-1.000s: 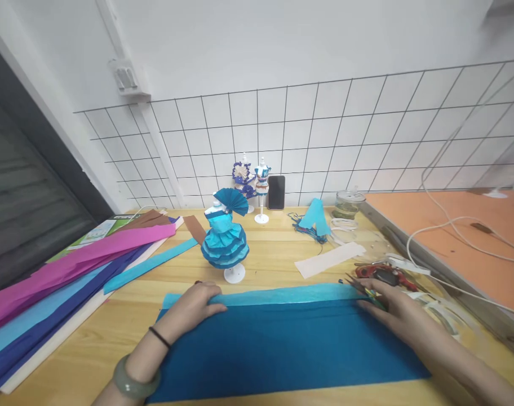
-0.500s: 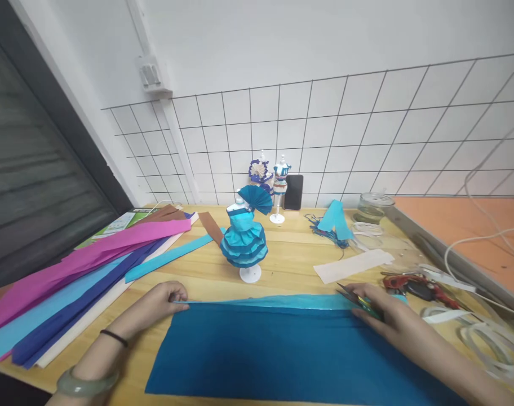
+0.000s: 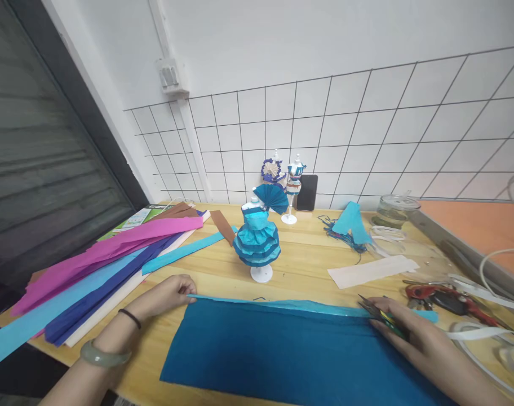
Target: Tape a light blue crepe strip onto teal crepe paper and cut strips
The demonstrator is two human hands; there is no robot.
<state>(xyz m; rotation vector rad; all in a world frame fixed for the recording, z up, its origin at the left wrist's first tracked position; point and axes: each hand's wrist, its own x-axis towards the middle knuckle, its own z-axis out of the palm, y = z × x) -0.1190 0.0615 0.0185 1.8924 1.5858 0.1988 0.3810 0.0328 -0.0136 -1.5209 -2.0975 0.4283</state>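
Note:
A dark blue crepe paper sheet [image 3: 282,349] lies flat on the wooden table [image 3: 308,265], with a light blue strip [image 3: 291,305] showing along its far edge. My left hand [image 3: 166,293] pinches the left end of that far edge. My right hand [image 3: 413,338] rests on the right end of the sheet and holds small scissors [image 3: 377,313] with their tips on the paper's edge. Behind the sheet stands a little mannequin in a blue paper dress [image 3: 257,239].
Long crepe paper sheets in pink, blue and white [image 3: 100,265] are stacked at the left. Two more small mannequins [image 3: 286,180] and a phone [image 3: 306,192] stand by the grid wall. A glass jar [image 3: 391,211], white strip [image 3: 373,270], red tool [image 3: 443,296] and tape lie at the right.
The view has swung left. The visible light blue band along the far edge has become much narrower. My left hand went from lying on the edge to pinching its corner.

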